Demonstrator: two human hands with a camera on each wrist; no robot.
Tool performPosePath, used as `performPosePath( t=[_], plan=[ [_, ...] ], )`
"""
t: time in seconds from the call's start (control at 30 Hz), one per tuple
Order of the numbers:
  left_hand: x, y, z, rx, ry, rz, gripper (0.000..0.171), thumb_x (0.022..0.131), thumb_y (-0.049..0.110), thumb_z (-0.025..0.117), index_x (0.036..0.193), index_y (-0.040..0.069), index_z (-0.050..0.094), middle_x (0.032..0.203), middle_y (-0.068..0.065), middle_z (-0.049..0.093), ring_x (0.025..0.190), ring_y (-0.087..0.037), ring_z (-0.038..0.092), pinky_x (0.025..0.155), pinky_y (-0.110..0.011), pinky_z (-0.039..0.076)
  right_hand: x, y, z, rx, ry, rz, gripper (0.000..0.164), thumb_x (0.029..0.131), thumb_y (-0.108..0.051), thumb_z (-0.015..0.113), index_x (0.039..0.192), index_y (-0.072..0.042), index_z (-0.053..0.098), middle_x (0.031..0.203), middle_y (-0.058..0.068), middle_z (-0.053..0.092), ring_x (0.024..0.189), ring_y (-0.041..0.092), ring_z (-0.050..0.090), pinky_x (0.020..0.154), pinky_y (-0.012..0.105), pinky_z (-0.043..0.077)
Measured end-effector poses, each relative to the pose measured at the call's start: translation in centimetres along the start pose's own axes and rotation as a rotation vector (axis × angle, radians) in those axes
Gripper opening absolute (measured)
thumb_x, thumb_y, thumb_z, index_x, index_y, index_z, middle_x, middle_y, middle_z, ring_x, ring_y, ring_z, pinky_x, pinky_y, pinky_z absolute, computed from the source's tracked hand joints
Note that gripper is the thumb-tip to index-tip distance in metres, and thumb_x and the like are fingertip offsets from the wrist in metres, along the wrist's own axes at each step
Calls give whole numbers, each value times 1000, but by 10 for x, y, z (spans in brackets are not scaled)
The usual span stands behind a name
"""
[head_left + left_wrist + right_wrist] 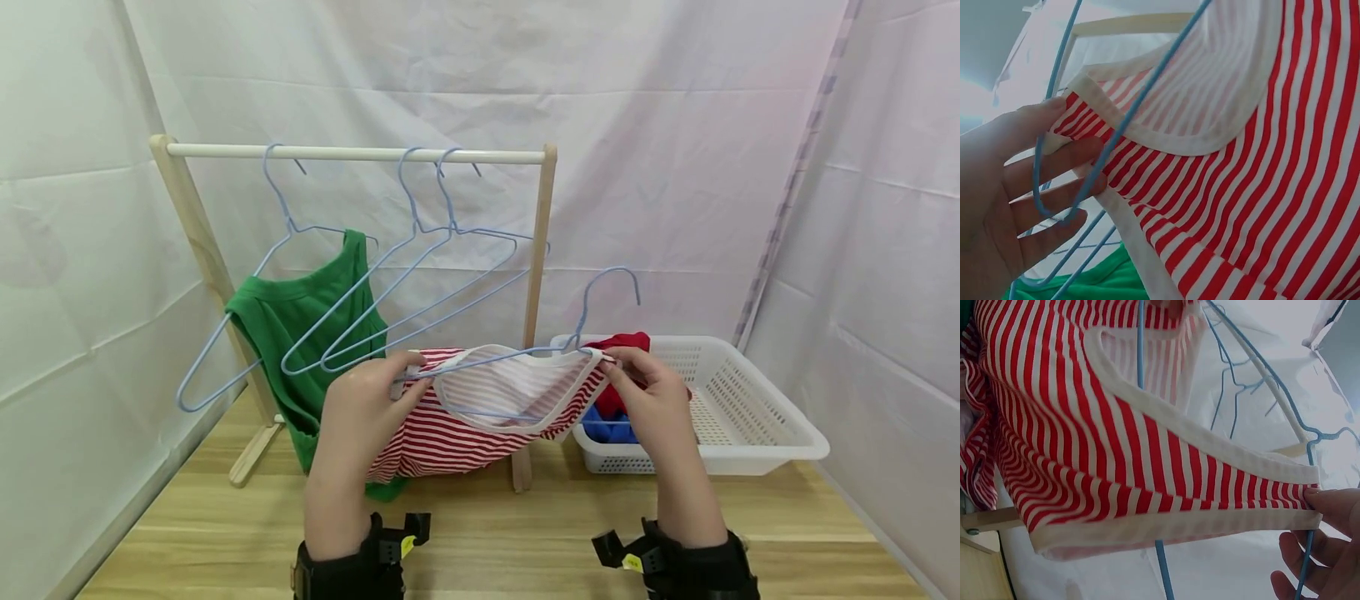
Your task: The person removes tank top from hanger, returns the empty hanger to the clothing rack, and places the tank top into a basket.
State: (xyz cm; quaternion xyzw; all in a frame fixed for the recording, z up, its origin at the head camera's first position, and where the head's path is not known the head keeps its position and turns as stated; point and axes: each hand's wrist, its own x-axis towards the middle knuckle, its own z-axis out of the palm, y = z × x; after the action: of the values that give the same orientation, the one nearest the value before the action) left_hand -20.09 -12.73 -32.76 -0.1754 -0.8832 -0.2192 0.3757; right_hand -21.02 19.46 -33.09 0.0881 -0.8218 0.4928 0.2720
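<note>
A red-and-white striped sleeveless top [457, 450] with white trim is spread between both hands on a light blue hanger [586, 304], whose hook points up near the right hand. My left hand [363, 408] pinches one shoulder strap; in the left wrist view the hanger's bent end [1054, 215] passes by its fingers. With thumb and fingers my right hand [654, 404] pinches the other strap, and in the right wrist view the hanger wire [1305, 562] comes out below that strap. The hanger's lower bar shows through the neck opening.
A wooden rack with a white bar [352, 153] stands behind the hands. A green sleeveless top [296, 308] hangs there on a blue hanger, beside two bare blue hangers [384, 297]. At right, a white basket [780, 454] contains red cloth [633, 340] and blue cloth [609, 432].
</note>
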Motion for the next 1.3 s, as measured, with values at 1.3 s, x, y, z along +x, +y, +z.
performPosePath(
  t=[1.3],
  plan=[
    [0,-10,13,-19,-118,-50,17,90,17,73,106,12,72,101,-5,72,92,-24,68,76,-43,54,-10,-19,29,-108,-36,2,19,94,-10,66,113,-6,69,107,12,67,96,25,62,82,44,55]
  ],
)
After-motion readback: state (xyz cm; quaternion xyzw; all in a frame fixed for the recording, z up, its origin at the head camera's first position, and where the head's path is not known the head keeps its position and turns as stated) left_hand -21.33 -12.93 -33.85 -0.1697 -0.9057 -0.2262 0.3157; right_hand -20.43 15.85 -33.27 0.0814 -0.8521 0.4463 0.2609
